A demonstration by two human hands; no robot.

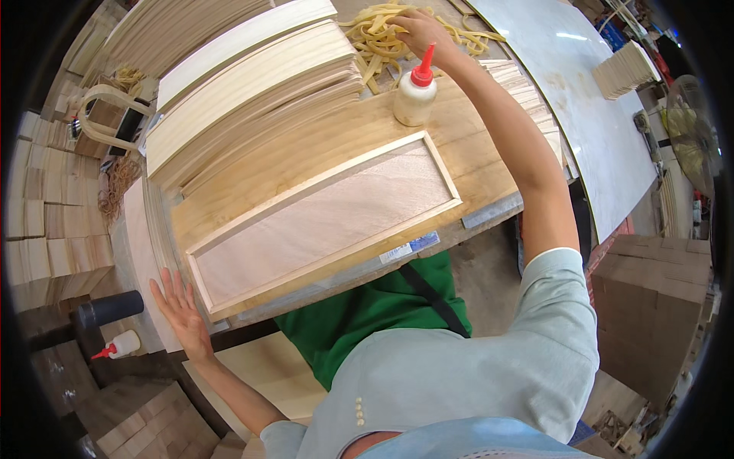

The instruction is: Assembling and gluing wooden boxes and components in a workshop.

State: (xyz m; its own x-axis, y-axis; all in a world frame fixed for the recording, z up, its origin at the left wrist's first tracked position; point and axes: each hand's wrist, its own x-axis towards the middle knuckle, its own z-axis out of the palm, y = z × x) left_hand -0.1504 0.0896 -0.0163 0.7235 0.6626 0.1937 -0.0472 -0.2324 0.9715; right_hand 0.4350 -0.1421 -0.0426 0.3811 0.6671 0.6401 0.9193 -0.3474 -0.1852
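Note:
A shallow rectangular wooden tray (329, 222), with a thin pinkish panel inside a pale raised rim, lies aslant on the wooden work board (474, 145). Beside its left end my left hand (183, 315) is open, palm down, fingers spread, holding nothing. Across the board my right hand (427, 34) reaches far out, its fingers bent and pinched at a tangled heap of flat yellow rubber bands (375, 38). Under that forearm a white glue bottle (415, 101) with a red pointed nozzle stands upright behind the tray.
Stacks of thin wooden boards (252, 92) fill the back left of the bench. Further wood strips (527, 99) lie right of my forearm, near a pale sheet-topped table (581, 84). A second glue bottle (122, 344) lies at lower left; a fan (688, 126) stands far right.

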